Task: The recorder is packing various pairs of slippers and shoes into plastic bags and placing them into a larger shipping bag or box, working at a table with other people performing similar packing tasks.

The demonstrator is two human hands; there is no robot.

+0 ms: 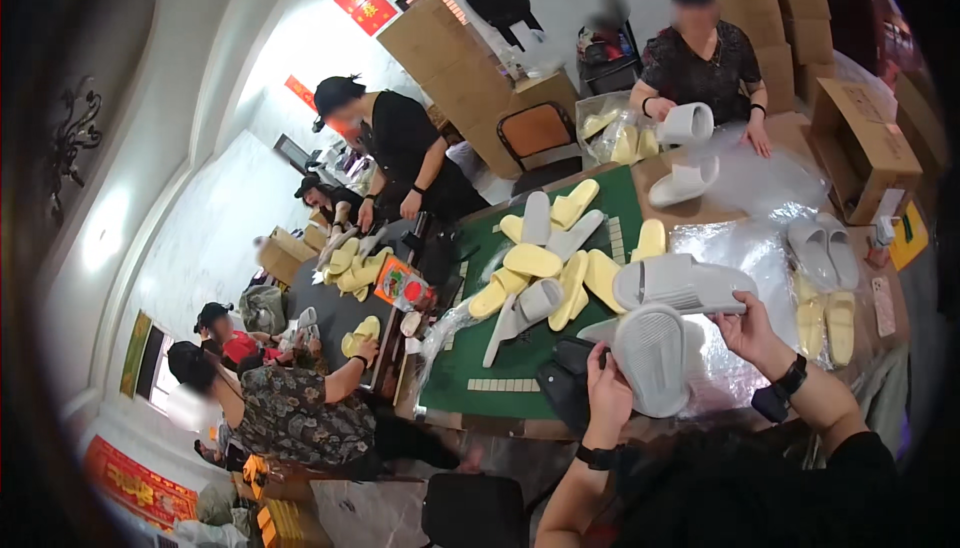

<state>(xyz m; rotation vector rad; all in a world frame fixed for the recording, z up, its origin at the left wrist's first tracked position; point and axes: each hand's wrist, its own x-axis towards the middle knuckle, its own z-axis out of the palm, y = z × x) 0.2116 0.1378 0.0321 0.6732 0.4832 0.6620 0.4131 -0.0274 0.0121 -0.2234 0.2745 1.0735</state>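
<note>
In my left hand (607, 400) is a grey slide slipper (652, 363), upright, its ribbed sole turned into view. My right hand (748, 332) grips a second grey slide slipper (700, 286) by one end; this one lies sideways just above the first. A black object (563, 388) rests on the table by my left hand. Beyond both hands is a loose pile of yellow slippers (532, 260) and grey slippers (575, 236) on the green table top (455, 373). Clear plastic wrap (735, 246) is spread beside my right hand.
Packed grey slippers (822, 251) and yellow slippers (826, 326) lie at the table's right. Across the table a person (700, 58) holds a pale slipper (687, 123). An open carton (865, 153) stands far right. Several people handle slippers at a dark table (330, 310) to the left.
</note>
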